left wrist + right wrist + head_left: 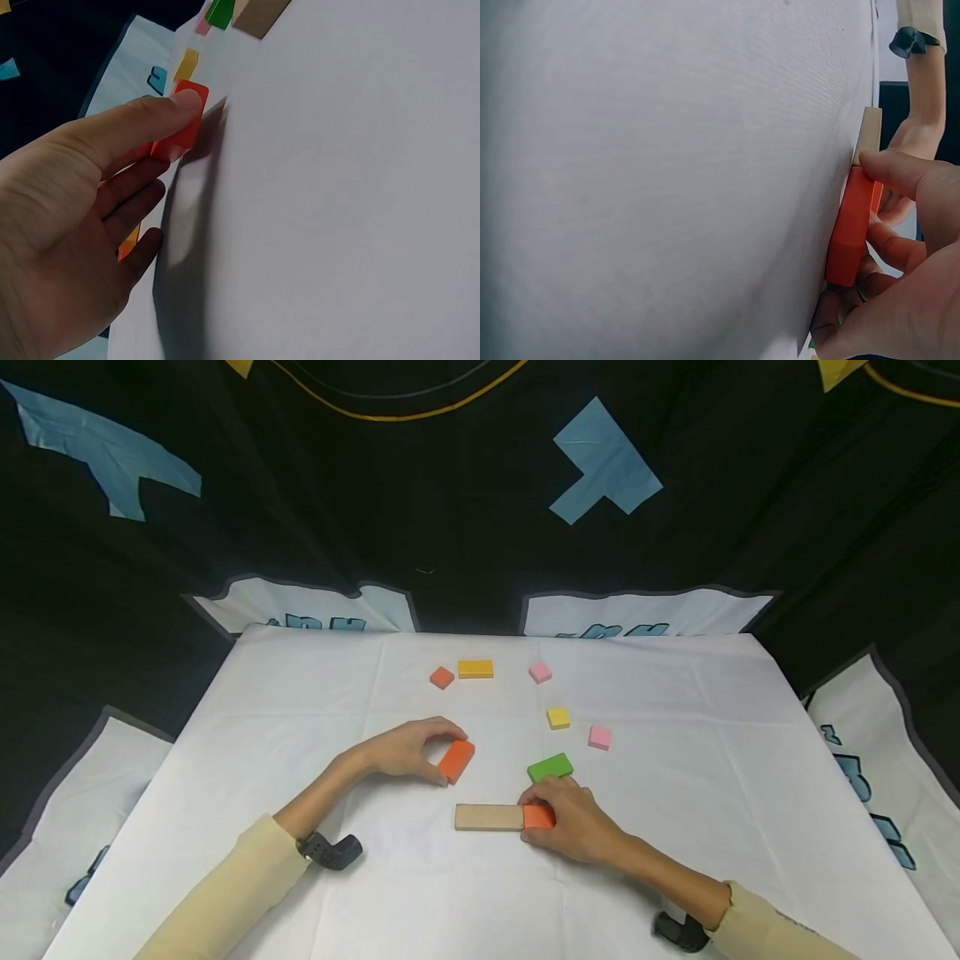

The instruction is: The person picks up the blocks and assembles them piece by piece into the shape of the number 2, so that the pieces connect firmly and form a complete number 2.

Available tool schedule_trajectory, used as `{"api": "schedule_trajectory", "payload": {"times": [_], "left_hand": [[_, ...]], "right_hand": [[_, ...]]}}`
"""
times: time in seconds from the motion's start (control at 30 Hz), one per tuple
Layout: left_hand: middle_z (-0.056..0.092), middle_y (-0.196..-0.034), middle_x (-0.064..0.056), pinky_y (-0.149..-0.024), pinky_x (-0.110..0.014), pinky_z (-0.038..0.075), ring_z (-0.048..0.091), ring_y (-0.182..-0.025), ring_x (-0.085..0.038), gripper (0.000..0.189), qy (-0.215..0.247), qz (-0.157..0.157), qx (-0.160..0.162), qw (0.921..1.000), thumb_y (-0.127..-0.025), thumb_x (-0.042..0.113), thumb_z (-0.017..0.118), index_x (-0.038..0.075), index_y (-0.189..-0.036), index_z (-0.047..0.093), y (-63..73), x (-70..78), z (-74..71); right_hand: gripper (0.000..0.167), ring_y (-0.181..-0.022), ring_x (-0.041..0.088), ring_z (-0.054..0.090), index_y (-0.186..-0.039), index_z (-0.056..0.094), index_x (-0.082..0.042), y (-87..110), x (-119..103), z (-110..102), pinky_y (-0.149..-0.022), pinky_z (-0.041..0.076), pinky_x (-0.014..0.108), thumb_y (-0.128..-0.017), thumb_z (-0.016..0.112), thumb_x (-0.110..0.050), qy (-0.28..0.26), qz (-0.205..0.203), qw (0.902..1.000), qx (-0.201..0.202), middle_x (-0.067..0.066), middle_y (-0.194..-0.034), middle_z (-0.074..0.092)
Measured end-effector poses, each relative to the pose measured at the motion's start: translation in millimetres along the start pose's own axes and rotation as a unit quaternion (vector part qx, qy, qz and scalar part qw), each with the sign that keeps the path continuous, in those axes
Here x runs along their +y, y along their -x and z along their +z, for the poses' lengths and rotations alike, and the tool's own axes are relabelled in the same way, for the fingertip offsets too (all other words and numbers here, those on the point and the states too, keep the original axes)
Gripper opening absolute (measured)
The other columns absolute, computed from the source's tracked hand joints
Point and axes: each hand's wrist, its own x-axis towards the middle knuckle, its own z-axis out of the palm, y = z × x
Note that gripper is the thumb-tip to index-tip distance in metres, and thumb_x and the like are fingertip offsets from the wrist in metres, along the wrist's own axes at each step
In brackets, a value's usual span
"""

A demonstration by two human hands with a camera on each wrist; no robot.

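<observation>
Right fingers [534, 792] straddle orange block [537, 817]; left fingers [438, 727] pinch another block [457, 760].

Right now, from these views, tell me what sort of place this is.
Probably a makeshift recording booth or test station: a white-covered table, dark drapes beyond it and at both sides, and blue patches on that fabric.

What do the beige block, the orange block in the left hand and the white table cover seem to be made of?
Beige block: probably bare wood, matte, from its tan colour.
Orange block in the left hand: painted wood or plastic, unclear; evenly coloured, smooth.
White table cover: likely matte fabric, with creases and, in the right wrist view, a weave-like texture.
</observation>
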Motion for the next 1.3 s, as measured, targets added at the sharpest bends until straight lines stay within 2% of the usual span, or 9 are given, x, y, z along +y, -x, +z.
{"api": "schedule_trajectory", "payload": {"times": [0.3, 0.7, 1.0, 1.3], "left_hand": [[0.059, -0.130, 0.008, -0.111, -0.042, 0.036, 0.050, -0.124, -0.016, 0.061, 0.013, 0.024, 0.000, 0.9996, -0.077, 0.025, 0.087, 0.021, -0.132, 0.062, -2.2, 10.9, 8.4], [0.058, -0.126, 0.011, -0.109, -0.040, 0.037, 0.050, -0.118, -0.013, 0.057, 0.020, 0.046, -0.011, 0.9987, -0.078, 0.033, 0.086, 0.022, -0.130, 0.063, -8.7, 16.0, 21.3], [0.057, -0.128, 0.009, -0.109, -0.042, 0.035, 0.048, -0.121, -0.014, 0.058, 0.009, 0.062, -0.013, 0.9980, -0.079, 0.035, 0.085, 0.020, -0.130, 0.063, -8.9, 20.2, 25.0], [0.057, -0.132, 0.009, -0.109, -0.046, 0.032, 0.044, -0.127, -0.015, 0.059, -0.020, 0.058, -0.010, 0.9981, -0.079, 0.037, 0.083, 0.023, -0.132, 0.062, -8.4, 21.5, 28.0]], "right_hand": [[0.030, -0.091, 0.014, 0.048, -0.103, 0.070, -0.018, -1.0, 0.5, -0.6, -0.080, 0.038, 0.038, -0.077, 0.085, -0.016, -0.003, 0.003, 1.0000, -0.006, -0.012, -0.097, 0.058], [0.030, -0.090, 0.013, 0.049, -0.103, 0.070, -0.019, -1.8, -0.4, -1.1, -0.078, 0.038, 0.037, -0.077, 0.085, -0.016, -0.003, 0.006, 0.9999, -0.008, -0.012, -0.097, 0.058], [0.030, -0.091, 0.013, 0.049, -0.102, 0.070, -0.019, -1.5, -0.2, -1.4, -0.079, 0.038, 0.038, -0.077, 0.085, -0.016, -0.002, 0.003, 1.0000, -0.006, -0.012, -0.096, 0.058], [0.028, -0.090, 0.013, 0.049, -0.101, 0.070, -0.020, -1.1, -1.6, -1.7, -0.079, 0.038, 0.037, -0.077, 0.085, -0.016, -0.005, 0.007, 0.9999, -0.007, -0.013, -0.095, 0.057]]}}
